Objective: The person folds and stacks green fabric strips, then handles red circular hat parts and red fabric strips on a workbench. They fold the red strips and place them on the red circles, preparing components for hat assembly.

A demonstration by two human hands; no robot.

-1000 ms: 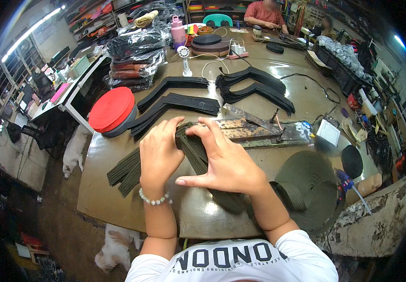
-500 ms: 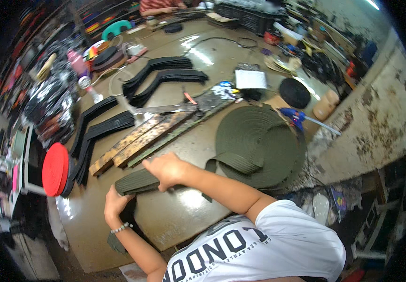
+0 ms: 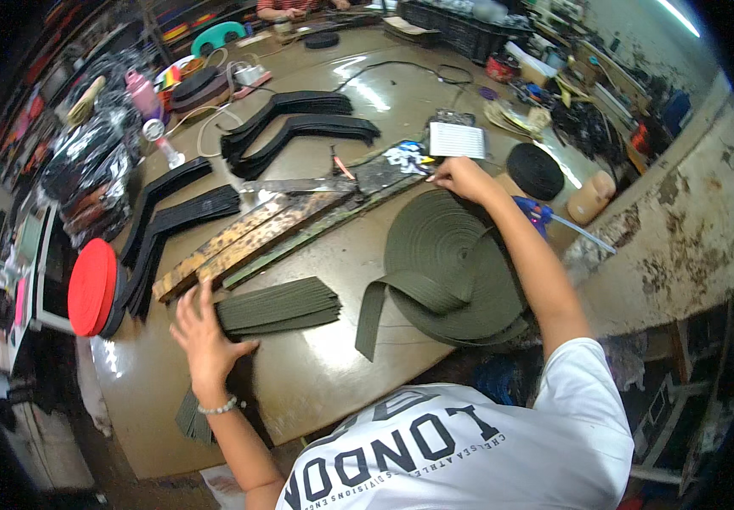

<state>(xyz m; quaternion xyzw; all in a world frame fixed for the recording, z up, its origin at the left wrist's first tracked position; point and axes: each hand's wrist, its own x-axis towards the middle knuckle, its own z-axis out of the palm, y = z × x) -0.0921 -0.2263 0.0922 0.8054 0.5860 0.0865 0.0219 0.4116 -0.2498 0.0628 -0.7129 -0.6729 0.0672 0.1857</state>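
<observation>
My left hand (image 3: pixel 202 336) is open, its fingers spread beside the left end of a stack of cut olive-green webbing strips (image 3: pixel 282 306) lying on the table. My right hand (image 3: pixel 462 180) reaches to the far end of the spotted wooden bars (image 3: pixel 248 242). Its fingers are pinched together there, and what they hold, if anything, is too small to make out. Under my right forearm lies a large coiled roll of olive webbing (image 3: pixel 435 242). The roll's loose end (image 3: pixel 370 323) trails onto the table. More green strips (image 3: pixel 193 418) show beside my left wrist.
Bent black strip bundles (image 3: pixel 299 132) lie beyond the bars. A red roll (image 3: pixel 91 287) stands at the left edge. A white notepad (image 3: pixel 458 141), a black roll (image 3: pixel 535 171) and a blue glue gun (image 3: pixel 533 214) are at right. Another person (image 3: pixel 286 10) sits at the far side.
Both hands have let go of the webbing strips, which now lie flat. My right hand has moved far and right to the bars' end; my left hand has opened.
</observation>
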